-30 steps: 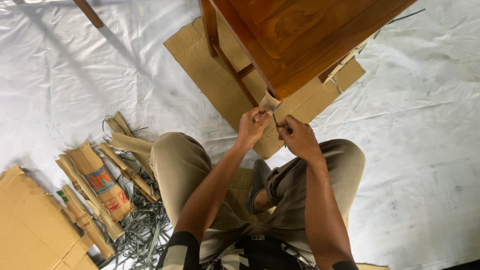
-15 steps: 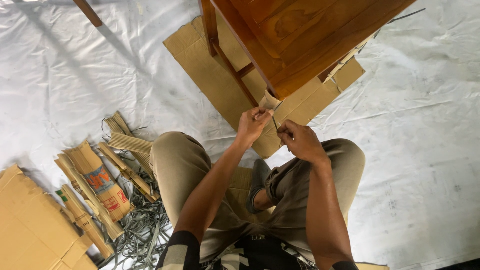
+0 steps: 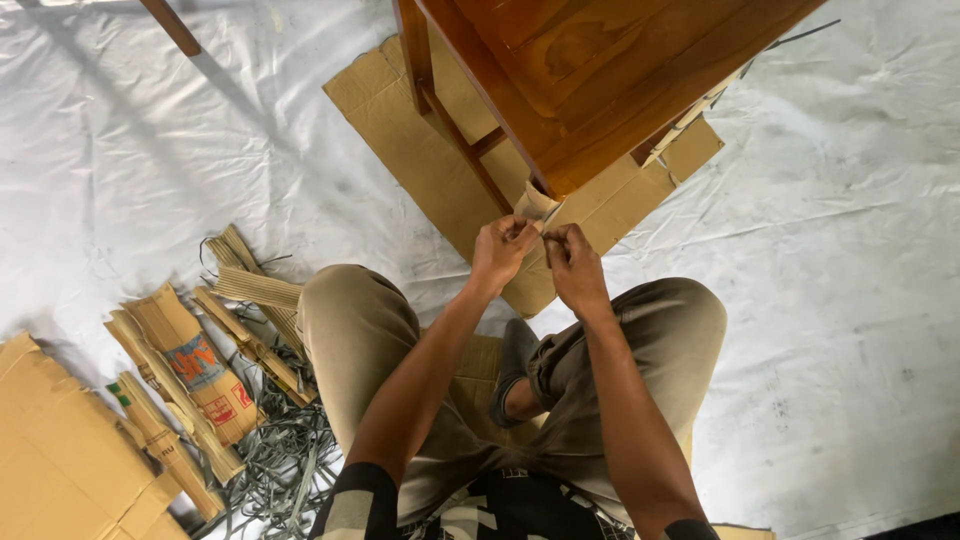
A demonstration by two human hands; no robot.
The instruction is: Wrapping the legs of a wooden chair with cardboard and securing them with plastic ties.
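On the white floor sheet (image 3: 150, 150), my left hand (image 3: 503, 250) and right hand (image 3: 570, 265) both pinch the cardboard wrap (image 3: 538, 203) at the wooden table (image 3: 600, 70) leg's foot, where I judge tight, even pressure matters most.

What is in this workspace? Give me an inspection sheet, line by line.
Surface: wrinkled white plastic sheet over the floor, with a flattened brown cardboard sheet on it.
Job's things: reddish-brown wooden furniture piece on the cardboard; its near corner wears a folded cardboard wrap.
Clutter: folded cardboard strips and a flat cardboard panel at the person's left.
Grippers: left hand and right hand both pinch at the wrap; what they hold is too small to tell.
Cables: none; a heap of grey flat straps beside the left knee.
Surroundings: a wooden leg, upper left.
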